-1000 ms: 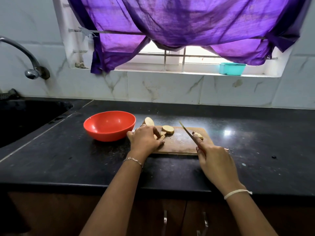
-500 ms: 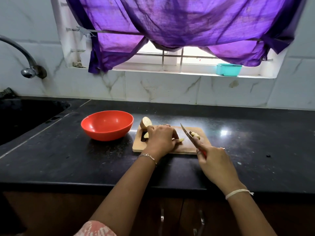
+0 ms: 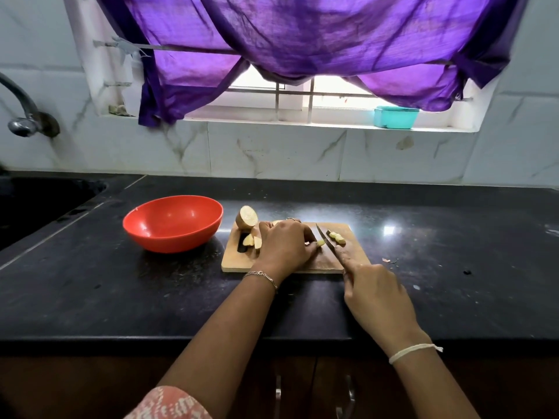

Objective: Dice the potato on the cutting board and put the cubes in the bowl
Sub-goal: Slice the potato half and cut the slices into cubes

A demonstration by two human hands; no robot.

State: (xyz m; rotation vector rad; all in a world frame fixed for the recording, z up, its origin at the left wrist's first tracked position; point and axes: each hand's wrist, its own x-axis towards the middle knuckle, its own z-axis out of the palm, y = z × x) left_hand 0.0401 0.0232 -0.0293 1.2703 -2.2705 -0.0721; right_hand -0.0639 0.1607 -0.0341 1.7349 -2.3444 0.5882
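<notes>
Shifted right along the board (image 3: pixel 233 263), left hand (image 3: pixel 284 243) pins potato strip (image 3: pixel 320 243); right hand's (image 3: pixel 375 294) grip clasps knife (image 3: pixel 326 240).

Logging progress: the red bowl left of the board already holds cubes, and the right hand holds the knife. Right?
No. The head view shows the bowl empty; the cubes lie on the board. It does sit left of the board, and the right hand holds the knife.

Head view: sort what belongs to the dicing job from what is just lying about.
Job: cutting board, knife, potato half, potato slices, potato strip, cut cubes, red bowl.
Lying about: teal tub, tap, sink, purple curtain.
</notes>
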